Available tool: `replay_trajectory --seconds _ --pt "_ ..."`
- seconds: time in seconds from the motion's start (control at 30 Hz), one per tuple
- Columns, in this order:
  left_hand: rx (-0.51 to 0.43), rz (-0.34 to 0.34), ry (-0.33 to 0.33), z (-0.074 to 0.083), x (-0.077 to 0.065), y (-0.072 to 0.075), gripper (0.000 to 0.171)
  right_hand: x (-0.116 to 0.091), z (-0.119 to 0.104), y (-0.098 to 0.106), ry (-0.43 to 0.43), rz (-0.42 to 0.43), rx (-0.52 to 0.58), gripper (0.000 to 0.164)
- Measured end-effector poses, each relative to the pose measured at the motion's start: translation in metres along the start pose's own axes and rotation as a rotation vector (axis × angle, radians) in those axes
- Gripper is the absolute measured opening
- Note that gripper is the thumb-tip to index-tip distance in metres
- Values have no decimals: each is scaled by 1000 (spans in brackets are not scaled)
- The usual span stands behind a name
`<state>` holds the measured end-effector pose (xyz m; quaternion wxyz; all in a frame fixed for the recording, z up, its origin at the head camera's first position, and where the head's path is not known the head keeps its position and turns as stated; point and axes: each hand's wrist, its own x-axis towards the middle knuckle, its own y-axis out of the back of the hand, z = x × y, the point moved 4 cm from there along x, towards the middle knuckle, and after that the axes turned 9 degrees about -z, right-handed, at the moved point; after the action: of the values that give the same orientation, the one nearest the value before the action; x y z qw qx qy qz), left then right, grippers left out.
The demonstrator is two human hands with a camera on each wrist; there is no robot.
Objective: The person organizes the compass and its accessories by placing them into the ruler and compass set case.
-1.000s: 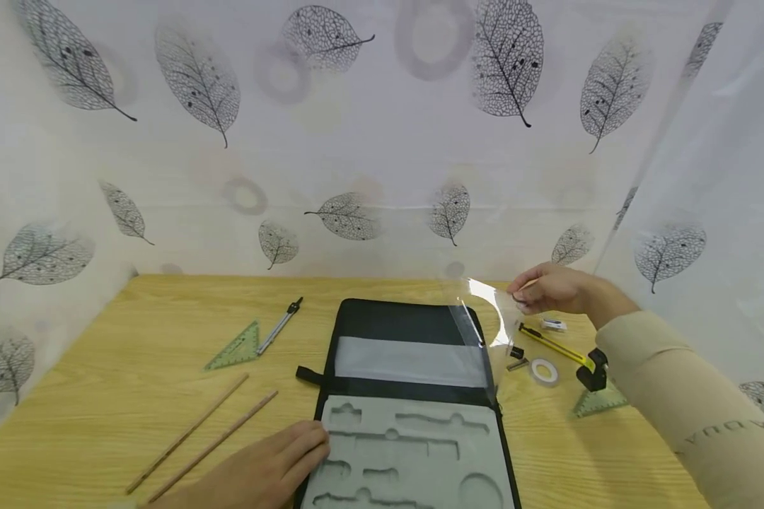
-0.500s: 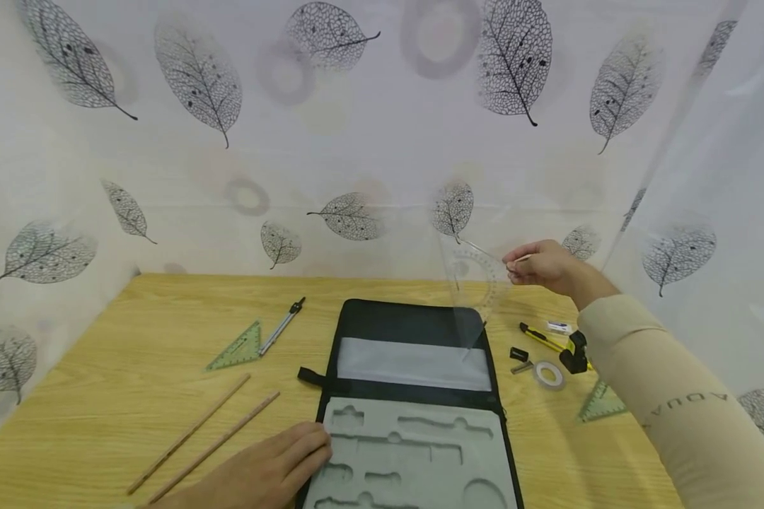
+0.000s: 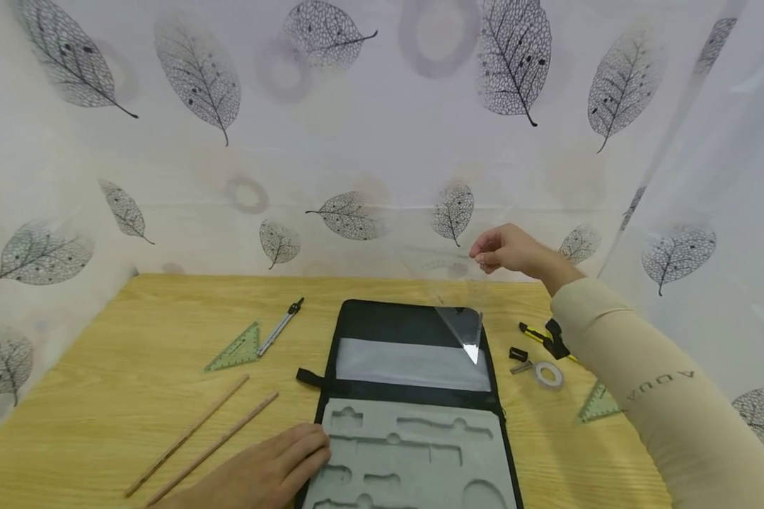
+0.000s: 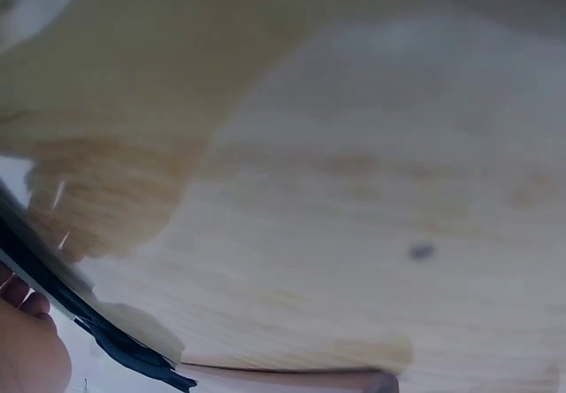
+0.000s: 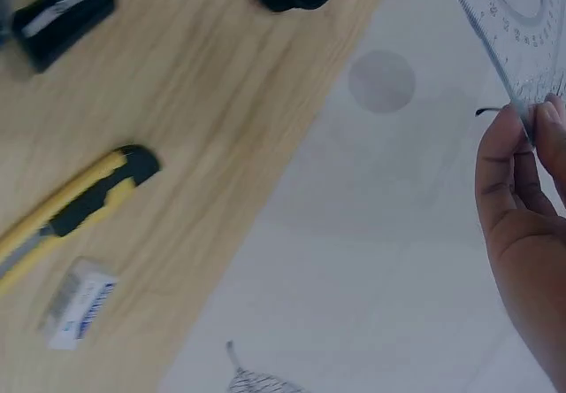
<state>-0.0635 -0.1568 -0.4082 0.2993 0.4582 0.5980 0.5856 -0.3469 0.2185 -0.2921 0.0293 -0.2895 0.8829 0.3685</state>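
Broadly, backdrop (image 3: 369, 134): leaf-printed white sheeting behind a wood-grained table (image 3: 70, 424).
Case (image 3: 388, 322): I see it lying open, black; its far flap carries a pale pocket (image 3: 407, 364), its near half a grey foam insert (image 3: 420, 477) cut with shaped recesses, one round.
Left hand (image 3: 280, 456): fingers on the insert's left edge; whether they curl round it, I cannot tell.
Right hand (image 3: 506, 249): raised, thumb and fingertips pinching the clear set square (image 5: 523, 48) at a corner.
Clear set square: transparent triangle, tilted in the air, overlapping the far flap in my head view, one bright point downward; my right wrist view shows printed graduations and a curved cut-out.
Sticks (image 3: 187, 435): two, wooden, left of the case.
Compass (image 3: 281, 326): beside a green set square (image 3: 237, 350).
Yellow knife (image 5: 80, 198): near a white block (image 5: 81, 304).
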Motion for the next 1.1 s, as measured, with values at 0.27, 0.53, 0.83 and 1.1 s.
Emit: replay_trajectory --seconds 0.27,0.53,0.83,1.1 --pt "2 54 -33 1 1 -3 61 41 -34 -14 65 -85 -295 16" --pt "18 28 -29 1 2 -2 62 61 -43 -31 70 -118 -310 15" --pt "51 80 -43 -2 1 -1 65 72 -38 -47 84 -201 -274 16" --pt "40 70 -39 -3 0 -2 70 77 -43 -70 77 -249 -304 12"
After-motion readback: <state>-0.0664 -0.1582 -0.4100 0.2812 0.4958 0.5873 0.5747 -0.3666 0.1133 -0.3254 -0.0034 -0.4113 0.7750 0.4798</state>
